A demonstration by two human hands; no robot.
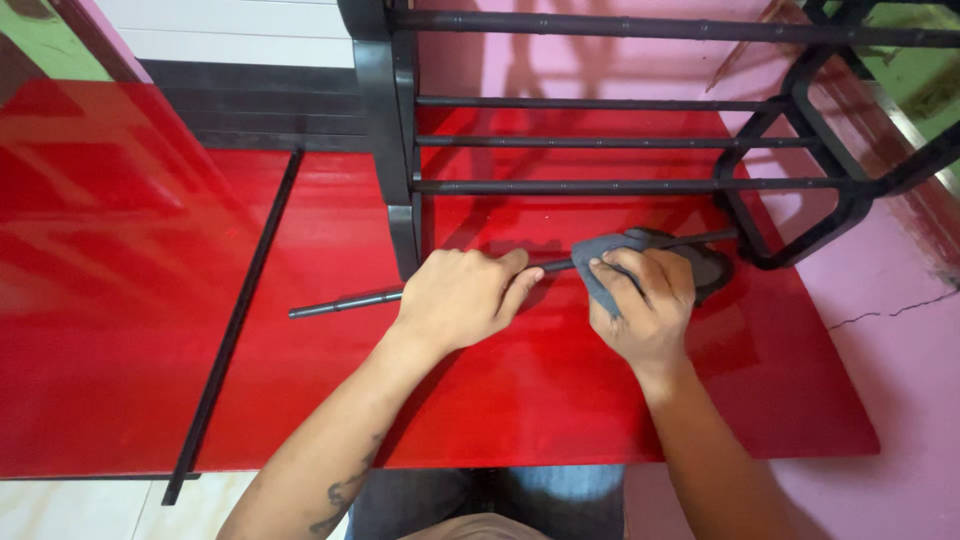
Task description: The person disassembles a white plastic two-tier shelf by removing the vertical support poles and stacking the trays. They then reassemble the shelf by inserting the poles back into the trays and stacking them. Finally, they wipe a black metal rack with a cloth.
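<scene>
Black rod (345, 301) — a thin dark metal bar, laid nearly level across the middle of the frame on a glossy red board (120, 300). Its free end is seen left of centre; from there it rises slightly to the right, passes under both hands and ends near the lower corner of the rack at centre right.

Left hand (462, 296) — closed over the rod just left of the frame's centre, fingers curled round it and thumb stretched along the bar towards the right.

Right hand (645, 300) — placed just right of centre, fingers bent and pressed down on a dark grey cloth (610, 250). The cloth is bunched over the rod and is held against it; its far edge spills out towards the right. How firmly the rod itself is pinched beneath the cloth cannot be told.

Black rack (385, 130) — a frame of dark plastic uprights and several parallel crossbars, lying across the upper centre and upper right of the frame. One upright is stood on the red board just above the left hand.

Second black bar (235, 325) — long, thin, laid slantwise on the board from upper centre-left down to the lower left edge, well apart from both hands.

Pink surface (900, 380) — seen at the right and lower right beside the board, with a thin crack in it.

White tiles (60, 510) — noted at the lower left corner
</scene>
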